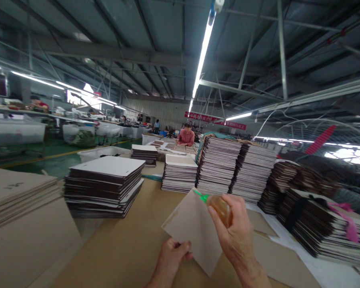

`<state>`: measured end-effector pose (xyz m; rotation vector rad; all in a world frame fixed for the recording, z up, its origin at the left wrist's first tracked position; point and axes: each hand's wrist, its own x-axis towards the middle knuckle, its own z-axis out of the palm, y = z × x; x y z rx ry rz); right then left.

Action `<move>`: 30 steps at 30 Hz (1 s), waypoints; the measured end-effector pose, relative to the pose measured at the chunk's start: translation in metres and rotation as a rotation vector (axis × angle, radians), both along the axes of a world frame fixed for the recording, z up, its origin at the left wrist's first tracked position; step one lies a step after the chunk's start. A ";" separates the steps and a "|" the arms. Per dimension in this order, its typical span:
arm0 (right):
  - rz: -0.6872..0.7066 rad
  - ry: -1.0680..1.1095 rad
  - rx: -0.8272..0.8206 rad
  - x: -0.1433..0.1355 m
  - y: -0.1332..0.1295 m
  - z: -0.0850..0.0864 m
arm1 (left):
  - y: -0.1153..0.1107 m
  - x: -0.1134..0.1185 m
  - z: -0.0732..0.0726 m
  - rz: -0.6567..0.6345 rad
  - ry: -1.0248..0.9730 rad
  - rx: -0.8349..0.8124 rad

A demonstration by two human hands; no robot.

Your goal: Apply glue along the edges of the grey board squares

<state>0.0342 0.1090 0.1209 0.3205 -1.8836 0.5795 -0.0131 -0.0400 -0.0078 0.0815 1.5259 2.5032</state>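
Holding plain beige board point(195, 230), translucent amber bottle point(219, 205), green nozzle point(202, 196)

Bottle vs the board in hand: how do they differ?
Shape: the bottle is rounded; the board is flat with straight edges.
Colour: the bottle is amber with a green tip; the board is pale beige.
Hold: the right hand wraps around the bottle; the left hand grips the board by its edge.
Shared: both are hand-held.
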 end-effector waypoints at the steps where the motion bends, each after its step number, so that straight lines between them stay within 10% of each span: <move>1: 0.006 -0.006 -0.005 0.000 0.000 0.000 | 0.000 0.000 0.000 -0.006 0.005 0.001; 30: -0.121 -0.083 0.104 0.016 0.009 0.009 | 0.000 -0.002 -0.006 -0.005 0.024 -0.023</move>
